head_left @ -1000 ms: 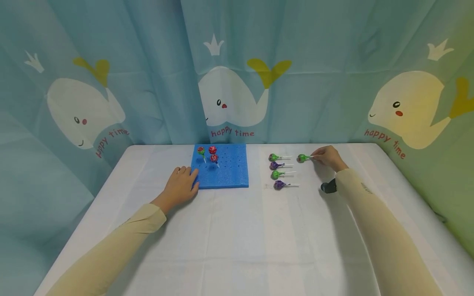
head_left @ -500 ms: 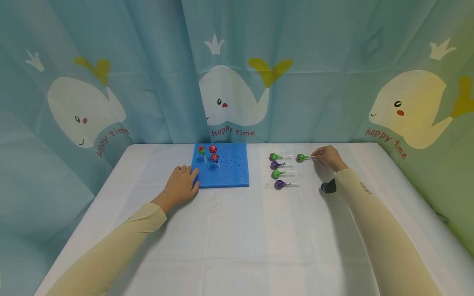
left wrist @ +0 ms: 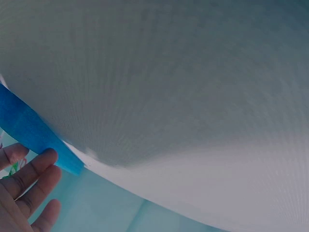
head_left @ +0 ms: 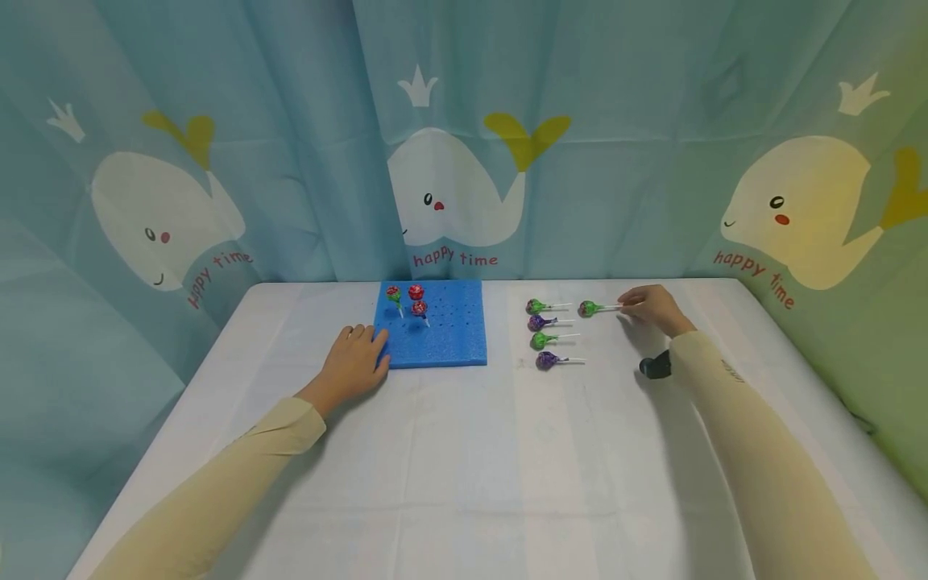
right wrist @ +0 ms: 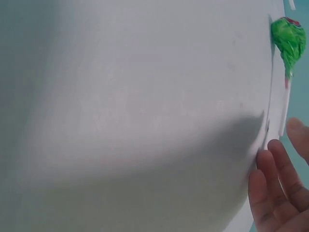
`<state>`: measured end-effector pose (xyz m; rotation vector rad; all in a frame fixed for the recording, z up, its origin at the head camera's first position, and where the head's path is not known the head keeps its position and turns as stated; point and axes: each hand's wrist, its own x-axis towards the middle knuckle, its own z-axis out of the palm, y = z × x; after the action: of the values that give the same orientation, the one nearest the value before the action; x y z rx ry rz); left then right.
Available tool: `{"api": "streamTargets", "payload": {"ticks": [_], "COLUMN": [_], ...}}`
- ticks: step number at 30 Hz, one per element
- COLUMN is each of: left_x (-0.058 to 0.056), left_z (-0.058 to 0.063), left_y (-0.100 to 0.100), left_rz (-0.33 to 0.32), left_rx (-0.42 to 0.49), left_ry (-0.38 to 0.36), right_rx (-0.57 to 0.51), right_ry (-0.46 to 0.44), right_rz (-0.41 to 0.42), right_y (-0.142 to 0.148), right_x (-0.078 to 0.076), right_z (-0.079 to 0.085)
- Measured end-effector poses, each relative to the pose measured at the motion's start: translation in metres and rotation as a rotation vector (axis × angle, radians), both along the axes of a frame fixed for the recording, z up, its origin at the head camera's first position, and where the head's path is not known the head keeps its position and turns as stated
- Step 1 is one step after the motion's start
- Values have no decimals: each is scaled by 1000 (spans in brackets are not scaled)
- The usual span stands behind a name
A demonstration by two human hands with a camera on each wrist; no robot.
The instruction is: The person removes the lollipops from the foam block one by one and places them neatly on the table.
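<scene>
My left hand [head_left: 351, 362] rests at the left edge of a blue foam board [head_left: 449, 350], its fingers loosely spread along the side. Three lollipops stand in the board: a green-wrapped lollipop [head_left: 394, 294] and two red ones. At the right, my right hand [head_left: 652, 308] is beside the stick end of a green lollipop [head_left: 590, 308] lying on the table. In the right wrist view, thumb and fingers are parted, with the tip of the green lollipop's stick [right wrist: 285, 113] just outside the gap. The left wrist view shows fingers [left wrist: 36, 176] by the board's corner.
Left of that lollipop lie several more in a column: a green lollipop [head_left: 536, 306], a purple lollipop [head_left: 536, 323], another green lollipop [head_left: 540, 341] and another purple lollipop [head_left: 547, 360]. A white cloth covers the table [head_left: 449, 467]. A whale-print curtain [head_left: 616, 201] hangs behind.
My right hand has let go of the green lollipop's stick and drawn back slightly to the right. Before that, the lollipop shifted a little left. My left hand stays in place.
</scene>
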<state>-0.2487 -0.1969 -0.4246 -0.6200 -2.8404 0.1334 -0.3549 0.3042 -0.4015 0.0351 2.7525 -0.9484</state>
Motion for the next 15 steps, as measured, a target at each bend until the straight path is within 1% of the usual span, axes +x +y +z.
{"api": "streamTargets", "payload": {"ticks": [3,8,11,15], "left_x": [0,0,0,-1], "left_z": [0,1,1,0], "left_y": [1,1,1,0], "left_rz": [-4,1,2,-2], "left_rx": [1,1,-2,-5], "left_ry": [6,-7,-10,-6], "right_rx": [-27,-82,-109,-133], "right_ry": [-5,-15,-1,49], "right_rz": [7,28,55,121], "right_y": [6,17,23,27], "right_x": [1,5,9,18], "right_z": [1,4,7,13]}}
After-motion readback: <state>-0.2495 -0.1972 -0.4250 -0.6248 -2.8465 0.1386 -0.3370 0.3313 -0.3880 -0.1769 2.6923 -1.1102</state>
